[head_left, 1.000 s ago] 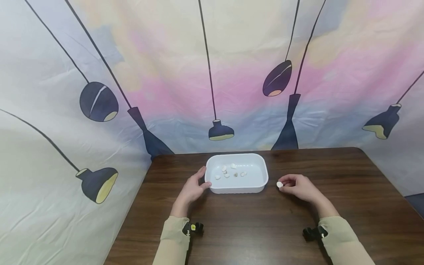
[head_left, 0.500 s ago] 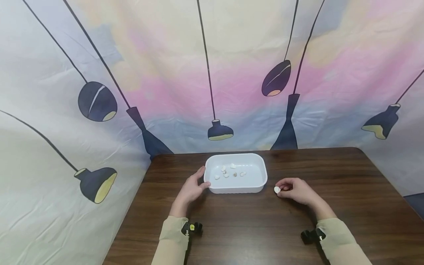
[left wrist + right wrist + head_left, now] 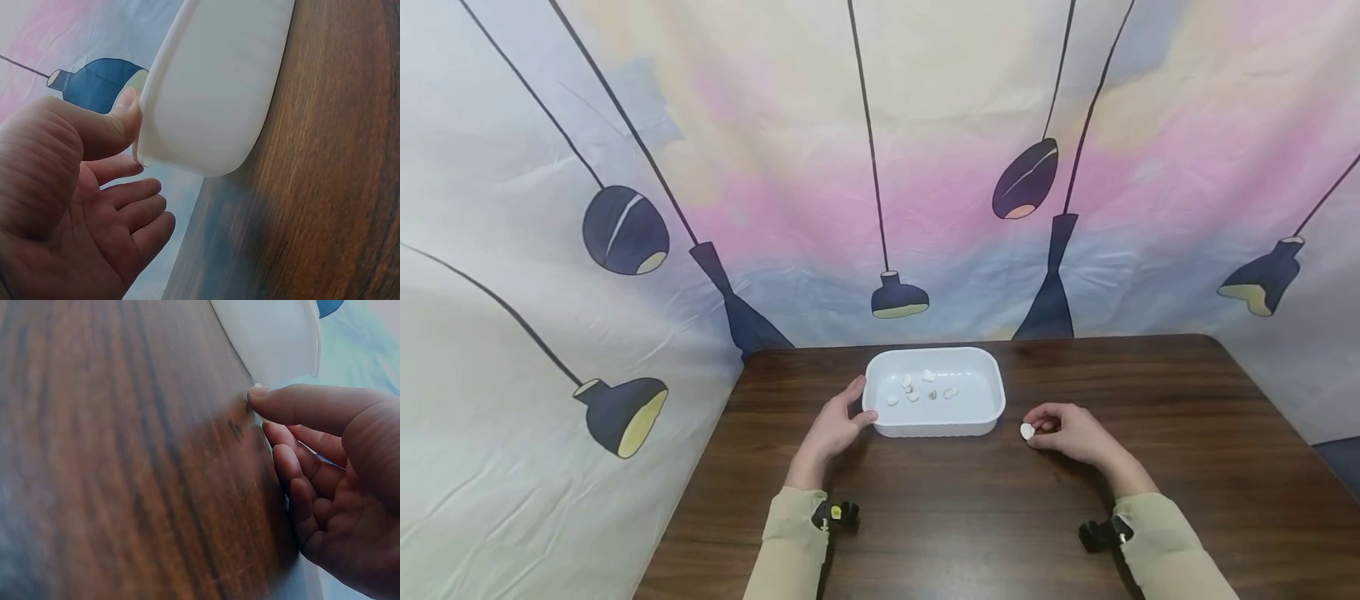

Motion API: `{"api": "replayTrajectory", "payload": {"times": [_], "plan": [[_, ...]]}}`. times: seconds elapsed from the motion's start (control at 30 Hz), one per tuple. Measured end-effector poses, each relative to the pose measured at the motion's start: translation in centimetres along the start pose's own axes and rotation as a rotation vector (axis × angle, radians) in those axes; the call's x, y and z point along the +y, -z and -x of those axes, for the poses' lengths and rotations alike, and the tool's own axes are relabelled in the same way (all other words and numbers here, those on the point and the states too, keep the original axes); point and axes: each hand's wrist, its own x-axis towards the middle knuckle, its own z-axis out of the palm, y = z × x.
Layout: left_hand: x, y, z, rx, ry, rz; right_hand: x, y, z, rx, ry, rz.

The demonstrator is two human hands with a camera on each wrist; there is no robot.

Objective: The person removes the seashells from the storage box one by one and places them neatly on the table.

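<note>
The white tray (image 3: 936,429) stands near the table's back edge, with several small whitish, shell-like pieces (image 3: 928,376) lying in it. At its left end my left hand (image 3: 831,429) grips the rim: the thumb (image 3: 128,115) lies on the rim in the left wrist view, the index finger close by and the other fingers loosely bent off it. To the right of the tray, my right hand (image 3: 1071,433) pinches a small white piece (image 3: 1027,431) between thumb and fingers, low over the table. In the right wrist view the thumb (image 3: 294,407) mostly hides that piece.
The brown wooden table (image 3: 955,517) extends in front of the tray and to both sides. Behind it hangs a cloth (image 3: 790,200) printed with dark lamps. A black wrist mount (image 3: 1101,533) sits at the right cuff, another (image 3: 842,514) at the left.
Over the last second my right hand has moved slightly left and toward the front with its white piece. The tray, its contents and my left hand have stayed in place.
</note>
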Motion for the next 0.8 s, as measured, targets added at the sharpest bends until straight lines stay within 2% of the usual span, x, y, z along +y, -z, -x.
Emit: {"api": "replayTrajectory", "payload": {"times": [0.43, 0.8], "plan": [[-0.19, -0.25, 0.33, -0.008, 0.008, 0.001, 0.15, -0.15, 0.39, -0.017, -0.018, 0.001], [-0.35, -0.01, -0.24, -0.011, 0.004, -0.002, 0.11, 0.15, -0.02, -0.030, -0.004, -0.012]]}}
